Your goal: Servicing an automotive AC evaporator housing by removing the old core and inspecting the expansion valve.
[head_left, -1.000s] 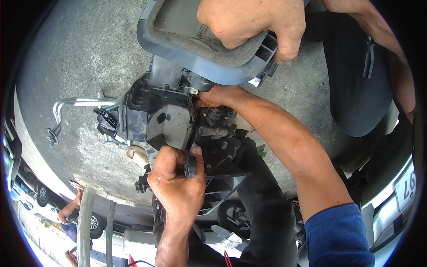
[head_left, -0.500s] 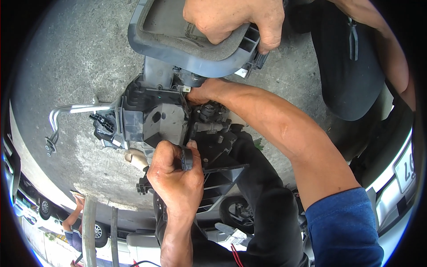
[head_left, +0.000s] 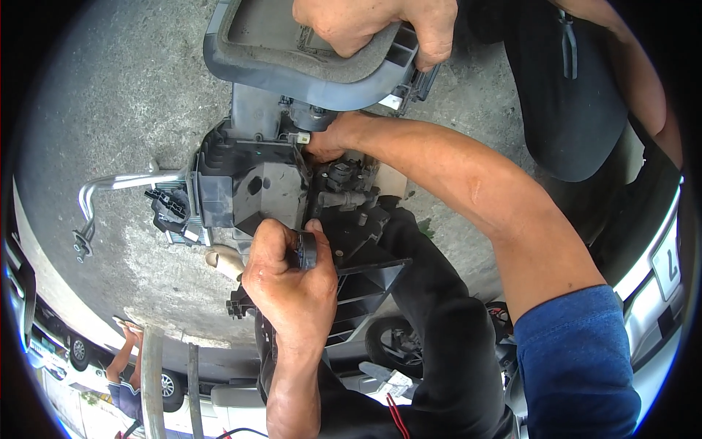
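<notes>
A black plastic housing assembly (head_left: 267, 186) with a finned metal core and bent silver pipes (head_left: 117, 179) sits above the pavement, over my dark-trousered legs. My left hand (head_left: 289, 285) is closed round a dark rounded part on the housing's lower side. My right hand (head_left: 329, 137) reaches in under a grey-blue duct piece (head_left: 307, 88) beside a small pale connector; its fingers are mostly hidden. A co-worker's hand (head_left: 376, 22) grips that duct piece at its foam-lined top.
The co-worker's dark-clad leg (head_left: 563, 132) is at the right with a metal tool (head_left: 569, 51) beside it. Concrete ground (head_left: 131, 110) surrounds the assembly. Metal posts (head_left: 152, 380), another person's bare legs (head_left: 124, 351), parked cars and a motorcycle wheel (head_left: 387, 344) lie along the lower part.
The assembly, the co-worker's hand and both my hands have shifted upward in the picture, the upper parts also slightly left. My forearm at right lies higher. Both grips look much the same.
</notes>
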Available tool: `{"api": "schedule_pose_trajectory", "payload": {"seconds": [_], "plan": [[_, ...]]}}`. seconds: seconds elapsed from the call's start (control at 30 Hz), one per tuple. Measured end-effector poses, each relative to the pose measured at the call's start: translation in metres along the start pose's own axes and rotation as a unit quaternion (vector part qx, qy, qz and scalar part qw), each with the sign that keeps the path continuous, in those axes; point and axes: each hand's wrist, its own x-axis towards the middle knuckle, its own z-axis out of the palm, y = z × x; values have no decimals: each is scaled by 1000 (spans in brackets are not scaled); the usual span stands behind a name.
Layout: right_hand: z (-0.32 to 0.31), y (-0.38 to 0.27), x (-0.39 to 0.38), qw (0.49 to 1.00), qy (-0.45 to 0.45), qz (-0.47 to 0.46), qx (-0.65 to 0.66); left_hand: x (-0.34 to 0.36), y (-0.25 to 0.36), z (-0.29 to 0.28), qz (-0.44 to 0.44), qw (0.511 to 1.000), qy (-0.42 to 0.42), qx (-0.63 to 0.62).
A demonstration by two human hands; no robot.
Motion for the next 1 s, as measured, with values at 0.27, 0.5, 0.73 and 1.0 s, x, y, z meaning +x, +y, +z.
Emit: {"api": "schedule_pose_trajectory", "payload": {"seconds": [0.27,0.5,0.73,1.0], "plan": [[0,-10,8,1000,-3,-22,3,0,-7,-5,-9,1000,-2,-2],[16,6,11,974,72,-106,-186,-1,-8,-2,-16,999,-4,-49],[-2,-7,-8,996,31,-80,-10,-2,-10,-8,-40,997,-9,-69],[-2,15,-50,963,44,106,244,-1,-1,-7,-12,998,-21,-61]]}}
